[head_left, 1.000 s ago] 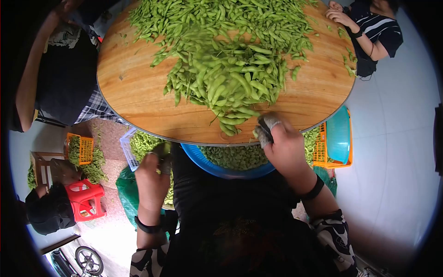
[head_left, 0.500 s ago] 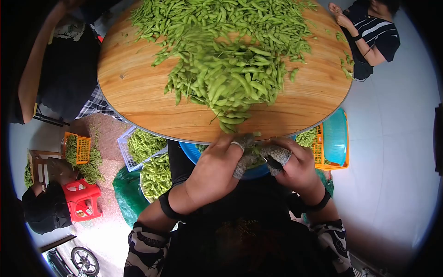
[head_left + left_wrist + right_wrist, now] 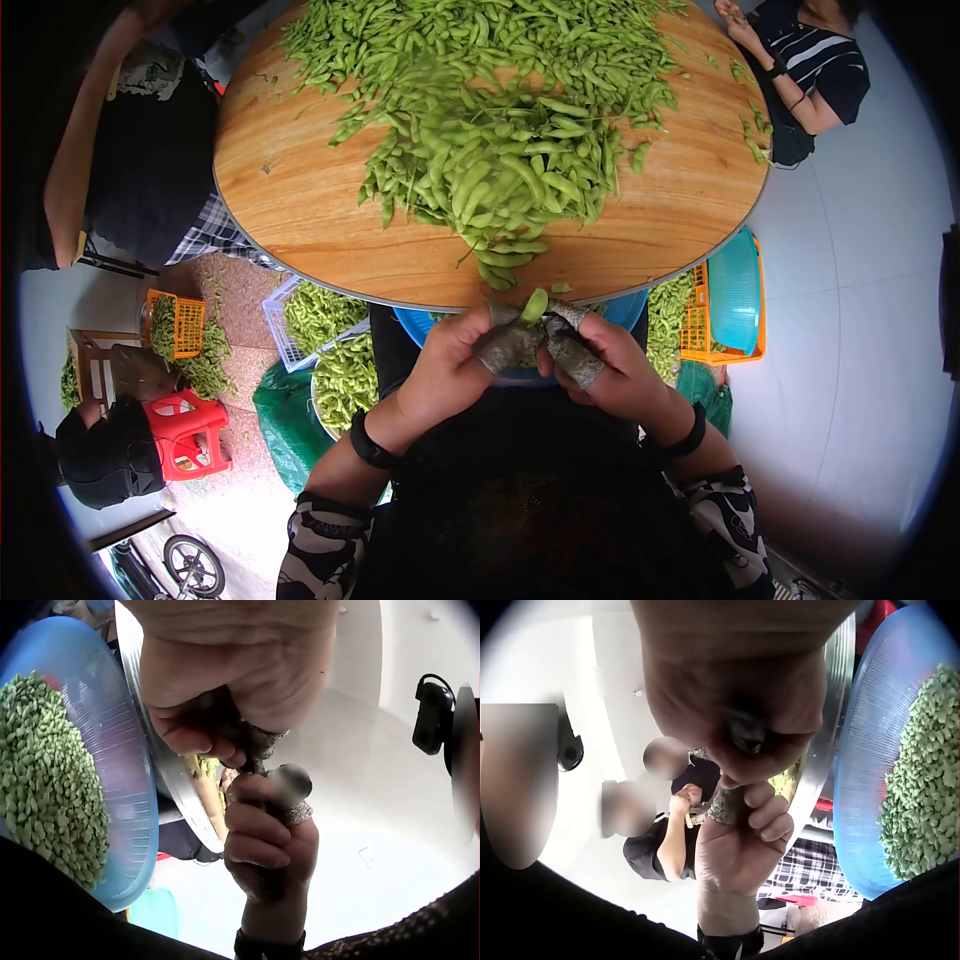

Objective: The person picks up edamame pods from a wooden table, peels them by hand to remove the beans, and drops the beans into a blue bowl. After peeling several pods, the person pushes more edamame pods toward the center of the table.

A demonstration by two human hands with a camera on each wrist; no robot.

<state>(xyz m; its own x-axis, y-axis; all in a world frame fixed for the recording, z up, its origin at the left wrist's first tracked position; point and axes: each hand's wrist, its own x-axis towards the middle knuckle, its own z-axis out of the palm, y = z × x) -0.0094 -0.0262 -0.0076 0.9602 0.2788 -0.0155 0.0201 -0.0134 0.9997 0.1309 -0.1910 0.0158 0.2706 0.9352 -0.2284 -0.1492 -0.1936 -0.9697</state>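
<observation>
Both hands meet just below the table's near edge in the head view. My left hand (image 3: 440,365) pinches a green soybean pod (image 3: 536,305) between thumb and fingers, its tip sticking up. Close against it, my right hand (image 3: 630,370) has its fingers curled, with a small dark tool (image 3: 747,735) in the palm; its working end is hidden. Grey wraps (image 3: 510,346) cover the thumb and a finger on each hand. Under the hands, a blue basin (image 3: 139,832) holds shelled green beans (image 3: 45,780). A heap of pods (image 3: 480,150) lies on the table ahead.
The round wooden table (image 3: 320,235) has a metal rim. Left of my lap are a white basket (image 3: 278,325) of pods and a green bag (image 3: 283,425). An orange crate (image 3: 695,315) with a teal basket (image 3: 735,300) stands at right. Other people sit around the table.
My left hand has come up from the pods at lower left to meet the right hand, which drew back from the table edge. A pod now shows upright between the fingertips.
</observation>
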